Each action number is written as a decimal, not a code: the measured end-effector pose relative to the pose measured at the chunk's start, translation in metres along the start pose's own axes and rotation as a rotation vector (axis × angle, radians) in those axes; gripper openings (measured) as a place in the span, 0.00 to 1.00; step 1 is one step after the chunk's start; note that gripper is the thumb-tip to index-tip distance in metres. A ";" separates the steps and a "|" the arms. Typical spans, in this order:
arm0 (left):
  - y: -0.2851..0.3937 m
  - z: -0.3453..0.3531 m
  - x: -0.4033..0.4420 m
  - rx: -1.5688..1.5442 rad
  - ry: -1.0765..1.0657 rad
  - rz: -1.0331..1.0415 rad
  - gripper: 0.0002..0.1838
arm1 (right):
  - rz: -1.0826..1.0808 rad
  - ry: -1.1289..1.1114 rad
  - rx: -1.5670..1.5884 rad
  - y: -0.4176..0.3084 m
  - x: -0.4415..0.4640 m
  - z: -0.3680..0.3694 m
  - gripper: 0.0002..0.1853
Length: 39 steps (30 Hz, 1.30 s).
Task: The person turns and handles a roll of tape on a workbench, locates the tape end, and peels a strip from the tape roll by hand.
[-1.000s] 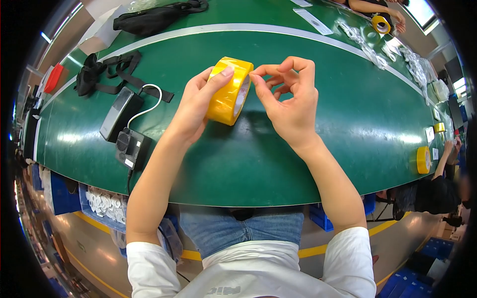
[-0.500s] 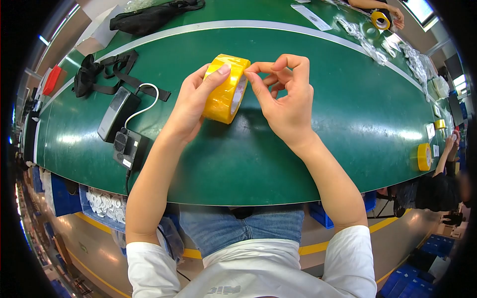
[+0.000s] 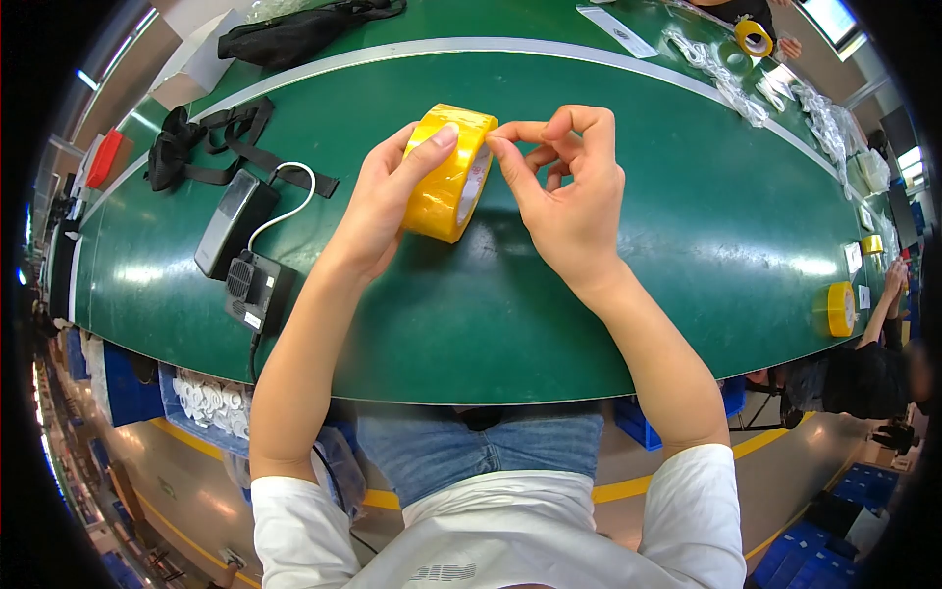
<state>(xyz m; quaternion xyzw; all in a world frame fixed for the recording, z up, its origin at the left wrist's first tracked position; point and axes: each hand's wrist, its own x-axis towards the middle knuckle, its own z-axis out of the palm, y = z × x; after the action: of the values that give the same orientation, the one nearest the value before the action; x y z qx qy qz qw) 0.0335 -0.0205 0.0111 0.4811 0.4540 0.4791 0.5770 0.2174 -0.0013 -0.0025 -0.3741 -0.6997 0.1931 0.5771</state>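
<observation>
A wide roll of yellow tape (image 3: 442, 187) is held up on edge over the green table, its pale inner core facing right. My left hand (image 3: 388, 191) is closed round the roll from the left, thumb flat on the outer face and the other fingers behind it. At the roll's upper right edge, my right hand (image 3: 569, 187) pinches the tape with thumb and index fingertip; the other fingers are curled. Whether a loose tape end sits in that pinch is too small to make out.
On the left of the table (image 3: 589, 334) lie a dark power bank (image 3: 235, 221) with a white cable, a black box device (image 3: 257, 290) and black straps (image 3: 235, 137). Another yellow tape roll (image 3: 841, 308) stands at the right edge. People's hands (image 3: 891, 285) show beyond, near bundled white cords (image 3: 706, 64).
Both my hands and the roll stay nearly in place, with only a slight shift at the right fingertips. A person's hand at the top right has drawn back from the roll there.
</observation>
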 end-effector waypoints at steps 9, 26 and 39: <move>0.002 0.003 -0.002 -0.022 0.019 -0.023 0.30 | 0.059 0.014 0.022 0.003 0.002 0.000 0.21; -0.001 0.003 0.002 -0.140 0.051 -0.007 0.25 | 0.014 -0.006 0.003 -0.001 0.003 -0.003 0.25; -0.001 0.003 0.002 -0.073 0.037 0.024 0.24 | 0.033 0.023 0.000 0.001 0.004 -0.004 0.26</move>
<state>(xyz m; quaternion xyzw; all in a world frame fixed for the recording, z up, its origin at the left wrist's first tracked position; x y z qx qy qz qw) 0.0371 -0.0194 0.0100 0.4560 0.4409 0.5109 0.5802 0.2213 0.0020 0.0007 -0.3877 -0.6868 0.1982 0.5821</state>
